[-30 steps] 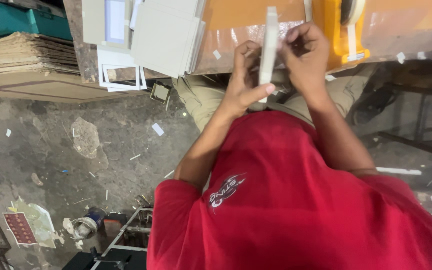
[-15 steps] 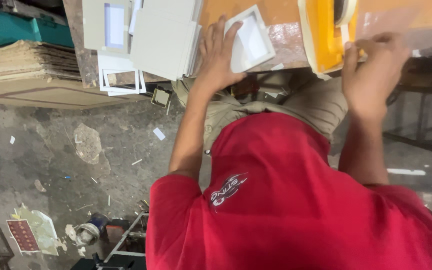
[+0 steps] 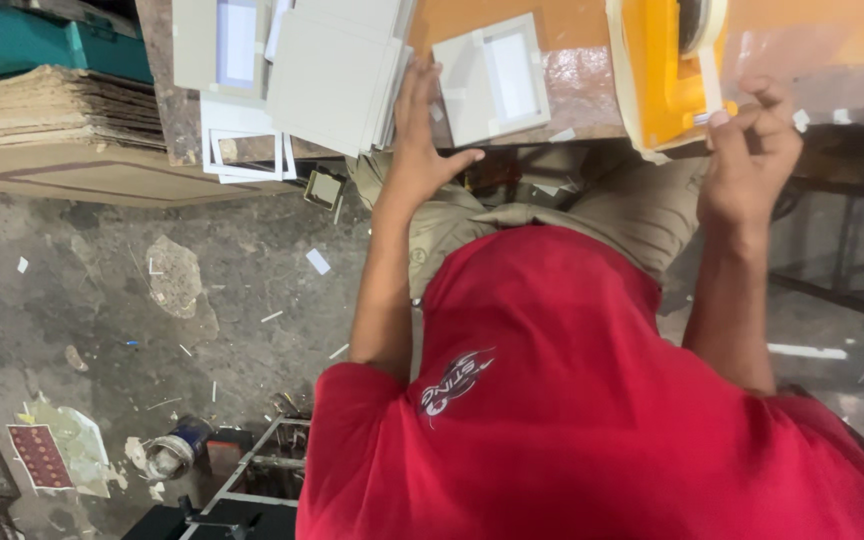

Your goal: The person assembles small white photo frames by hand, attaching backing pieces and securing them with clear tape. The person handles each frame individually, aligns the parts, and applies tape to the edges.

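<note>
- Right hand (image 3: 749, 160): thumb and forefinger pinched on the loose end of the tape strip (image 3: 712, 92), other fingers loosely curled.
- Tape strip: white and narrow, comes off the roll in the yellow tape dispenser (image 3: 657, 75) at the table edge (image 3: 592, 115). Long axis runs from the roll straight back toward the person, free end at the fingertips.
- Dispenser stands upright on the orange table top, just beyond the right hand. Whether the hand touches its body cannot be told.
- Left hand (image 3: 420, 135): open, palm down, fingers spread flat on the table, holding nothing, fingertips just beside the white frame piece (image 3: 492, 80), maybe touching its near corner.
- Frame piece: lies flat on the table between the two hands, slightly rotated. The long axis of its window runs away from the person, and one corner points at the left hand.
- Step in hand, as judged: drawing out a length of tape. Done well: pull in line with the strip, keep it taut and untwisted, keep the sticky side off the fingers, and tear cleanly at the cutter. The flat left hand is well placed to steady the frame piece.
- Further out: stack of grey boards (image 3: 332, 75) left of the left hand, then brown cardboard sheets (image 3: 52, 110). Littered concrete floor (image 3: 102, 300) below, with a tin (image 3: 167, 452).
</note>
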